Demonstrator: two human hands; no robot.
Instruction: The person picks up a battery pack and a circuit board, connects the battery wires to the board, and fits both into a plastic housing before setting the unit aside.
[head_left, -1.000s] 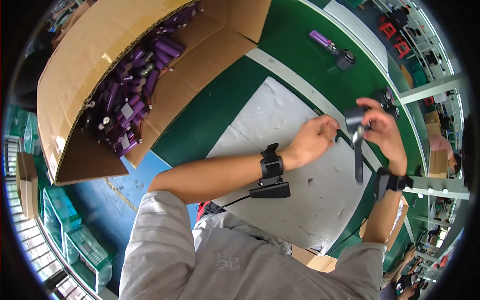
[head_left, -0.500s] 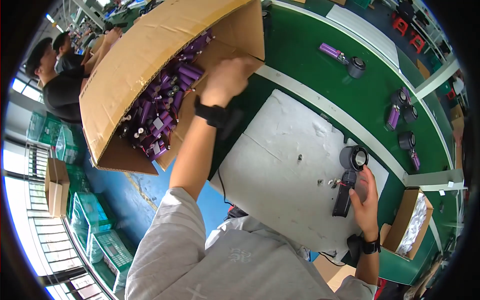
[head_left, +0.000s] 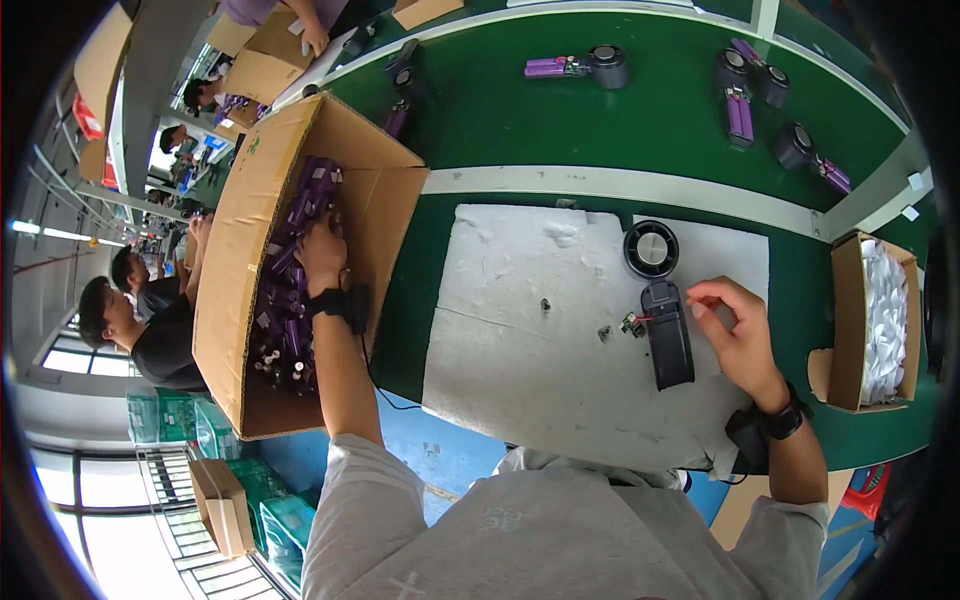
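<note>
My left hand (head_left: 322,252) reaches into a large cardboard box (head_left: 395,215), down among purple cylindrical battery packs (head_left: 290,320) with white connectors. Its fingertips are lost among the packs, so whether one is gripped does not show. On a white foam sheet (head_left: 500,330) lies a black handheld fan-like device (head_left: 668,340) with a round head (head_left: 651,249). A small green circuit board (head_left: 633,324) on red wires sticks out beside its handle. My right hand (head_left: 738,335) is just right of that handle, thumb and fingers apart, holding nothing.
Across the white rail (head_left: 600,183), several round black fan heads with purple batteries, such as this one (head_left: 607,67), lie on the green bench (head_left: 460,120). A small carton (head_left: 848,330) of silvery pieces stands at right. Other people (head_left: 165,320) work at far left.
The view has turned. My left hand has gone from near the box's edge into the battery packs. My right hand has come away from the black device, which remains on the foam.
</note>
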